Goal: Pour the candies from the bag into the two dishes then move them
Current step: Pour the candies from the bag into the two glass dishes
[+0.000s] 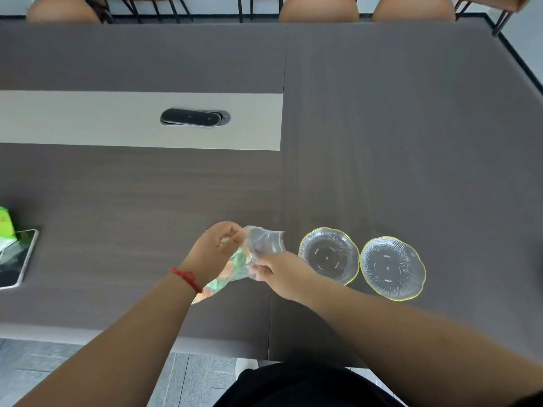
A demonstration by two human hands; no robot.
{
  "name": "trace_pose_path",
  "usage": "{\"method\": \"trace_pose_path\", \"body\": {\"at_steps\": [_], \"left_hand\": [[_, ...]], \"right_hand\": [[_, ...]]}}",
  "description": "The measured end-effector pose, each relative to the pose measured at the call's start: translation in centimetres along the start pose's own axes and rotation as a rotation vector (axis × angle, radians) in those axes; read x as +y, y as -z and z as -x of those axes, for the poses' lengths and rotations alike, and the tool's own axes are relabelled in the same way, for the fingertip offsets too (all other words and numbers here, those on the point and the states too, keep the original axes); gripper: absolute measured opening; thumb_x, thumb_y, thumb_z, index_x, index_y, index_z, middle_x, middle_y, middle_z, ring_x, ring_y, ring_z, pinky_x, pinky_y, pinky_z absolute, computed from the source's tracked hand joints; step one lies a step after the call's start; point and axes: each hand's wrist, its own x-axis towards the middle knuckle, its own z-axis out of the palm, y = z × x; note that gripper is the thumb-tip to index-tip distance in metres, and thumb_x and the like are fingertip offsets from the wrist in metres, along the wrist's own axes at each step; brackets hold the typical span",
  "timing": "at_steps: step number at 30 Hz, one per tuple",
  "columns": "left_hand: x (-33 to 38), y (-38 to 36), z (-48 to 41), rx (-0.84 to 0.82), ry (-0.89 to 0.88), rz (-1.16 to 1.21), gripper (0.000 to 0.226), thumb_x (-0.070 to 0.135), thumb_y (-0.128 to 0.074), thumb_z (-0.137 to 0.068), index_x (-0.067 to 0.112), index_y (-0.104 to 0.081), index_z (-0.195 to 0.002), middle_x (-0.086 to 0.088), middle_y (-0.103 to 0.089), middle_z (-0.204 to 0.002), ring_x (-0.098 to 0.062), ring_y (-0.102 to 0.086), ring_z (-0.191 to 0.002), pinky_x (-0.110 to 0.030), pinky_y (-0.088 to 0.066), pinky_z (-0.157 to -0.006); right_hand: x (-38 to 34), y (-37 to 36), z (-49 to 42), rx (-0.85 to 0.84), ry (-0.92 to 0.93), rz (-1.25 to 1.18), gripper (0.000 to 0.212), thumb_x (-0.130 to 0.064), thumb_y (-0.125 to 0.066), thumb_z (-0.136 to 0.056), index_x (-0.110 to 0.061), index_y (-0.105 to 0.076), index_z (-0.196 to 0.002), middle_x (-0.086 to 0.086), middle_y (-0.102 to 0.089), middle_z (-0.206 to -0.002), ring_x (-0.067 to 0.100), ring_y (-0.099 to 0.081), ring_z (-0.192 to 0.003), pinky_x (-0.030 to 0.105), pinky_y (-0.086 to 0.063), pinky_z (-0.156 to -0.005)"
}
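A clear plastic bag (264, 243) with orange and green candies (232, 268) in its lower part is held over the near middle of the table. My left hand (213, 249) grips the bag's far side near its mouth, and my right hand (282, 273) grips its near side. The bag's mouth points right, toward two clear glass dishes with yellow rims. The left dish (329, 255) sits just right of my right hand. Beside it on the right lies the right dish (392, 268). Both dishes hold nothing.
The dark wood table (382, 142) has a pale strip with a black cable hatch (194, 117). At the left edge lie a phone (17, 259) and a green packet (7, 223). Brown chairs (318, 8) line the far side.
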Motion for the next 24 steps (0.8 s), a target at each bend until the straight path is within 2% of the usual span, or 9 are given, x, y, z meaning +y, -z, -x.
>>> {"method": "trace_pose_path", "body": {"at_steps": [1, 2, 5, 7, 10, 13, 15, 20, 24], "left_hand": [[-1.4, -0.1, 0.0, -0.045, 0.035, 0.036, 0.016, 0.042, -0.062, -0.075, 0.032, -0.06, -0.086, 0.012, -0.061, -0.092, 0.005, -0.056, -0.083, -0.019, -0.043, -0.077], [-2.8, -0.2, 0.2, -0.094, 0.087, 0.031, 0.037, 0.048, -0.067, -0.063, 0.037, -0.057, -0.097, 0.012, -0.059, -0.105, 0.007, -0.055, -0.097, -0.023, -0.044, -0.086], [-7.8, -1.8, 1.1, -0.221, 0.299, -0.15, 0.109, 0.061, -0.078, -0.043, 0.035, -0.031, -0.137, 0.004, -0.039, -0.137, -0.019, -0.038, -0.13, -0.044, -0.038, -0.106], [-10.1, -4.0, 2.3, -0.177, 0.477, -0.31, 0.126, 0.063, -0.077, -0.042, 0.03, -0.013, -0.146, -0.002, -0.028, -0.145, -0.029, -0.029, -0.135, -0.046, -0.033, -0.11], [-10.5, -6.4, 3.4, 0.134, 0.681, -0.069, 0.082, 0.038, -0.076, -0.064, 0.017, -0.035, -0.131, -0.013, -0.051, -0.121, -0.038, -0.052, -0.115, -0.046, -0.046, -0.095], [-10.2, -6.8, 4.4, 0.17, 0.577, 0.055, 0.028, 0.032, -0.066, -0.081, 0.015, -0.051, -0.097, -0.007, -0.064, -0.082, -0.03, -0.066, -0.078, -0.037, -0.052, -0.067], [-9.8, -6.2, 4.9, 0.208, 0.52, 0.099, 0.021, 0.031, -0.064, -0.084, 0.015, -0.052, -0.092, -0.005, -0.064, -0.077, -0.022, -0.064, -0.069, -0.03, -0.047, -0.057], [-8.6, -2.6, 4.0, 0.288, 0.448, 0.05, 0.02, 0.032, -0.071, -0.079, 0.018, -0.061, -0.088, 0.0, -0.066, -0.076, -0.019, -0.06, -0.071, -0.027, -0.041, -0.056], [-6.6, 0.6, 2.9, 0.227, 0.33, -0.04, 0.014, 0.015, -0.068, -0.082, 0.021, -0.069, -0.094, 0.002, -0.065, -0.074, -0.013, -0.057, -0.064, -0.016, -0.04, -0.052]], "right_hand": [[-0.2, 0.2, -0.2, 0.022, 0.015, -0.007, 0.028, -0.032, -0.042, -0.101, -0.017, -0.065, -0.097, 0.002, -0.068, -0.088, 0.026, -0.06, -0.082, 0.035, -0.046, -0.073], [-0.7, 0.7, -0.3, 0.036, 0.031, 0.006, 0.031, -0.032, -0.042, -0.101, -0.014, -0.066, -0.095, 0.004, -0.064, -0.085, 0.025, -0.056, -0.077, 0.035, -0.043, -0.068], [-2.8, 1.9, -1.3, 0.066, 0.097, 0.066, 0.036, -0.031, -0.041, -0.101, -0.016, -0.055, -0.072, 0.0, -0.052, -0.071, 0.025, -0.048, -0.068, 0.032, -0.032, -0.062], [-4.6, 2.5, -1.8, 0.07, 0.141, 0.044, 0.039, -0.031, -0.041, -0.101, -0.014, -0.052, -0.067, 0.004, -0.061, -0.067, 0.029, -0.053, -0.066, 0.037, -0.039, -0.06], [-6.8, 3.5, -2.4, 0.012, 0.141, -0.022, 0.037, -0.034, -0.045, -0.1, -0.01, -0.063, -0.077, 0.011, -0.074, -0.08, 0.029, -0.066, -0.075, 0.041, -0.052, -0.074], [-7.3, 5.4, -2.7, -0.005, 0.147, -0.076, 0.033, -0.033, -0.046, -0.1, -0.013, -0.07, -0.088, 0.007, -0.077, -0.086, 0.021, -0.071, -0.081, 0.034, -0.051, -0.085], [-6.5, 6.8, -2.6, 0.032, 0.104, -0.198, 0.036, -0.035, -0.046, -0.1, -0.012, -0.07, -0.088, 0.006, -0.078, -0.083, 0.016, -0.072, -0.08, 0.028, -0.051, -0.085], [-2.6, 10.6, -1.6, 0.074, -0.035, -0.297, 0.034, -0.034, -0.051, -0.098, -0.008, -0.072, -0.094, 0.005, -0.078, -0.086, 0.014, -0.074, -0.079, 0.02, -0.051, -0.081], [0.9, 13.0, 0.4, 0.103, -0.156, -0.471, 0.028, -0.028, -0.053, -0.098, -0.006, -0.07, -0.102, 0.005, -0.076, -0.085, 0.007, -0.073, -0.068, 0.006, -0.048, -0.058]]}}
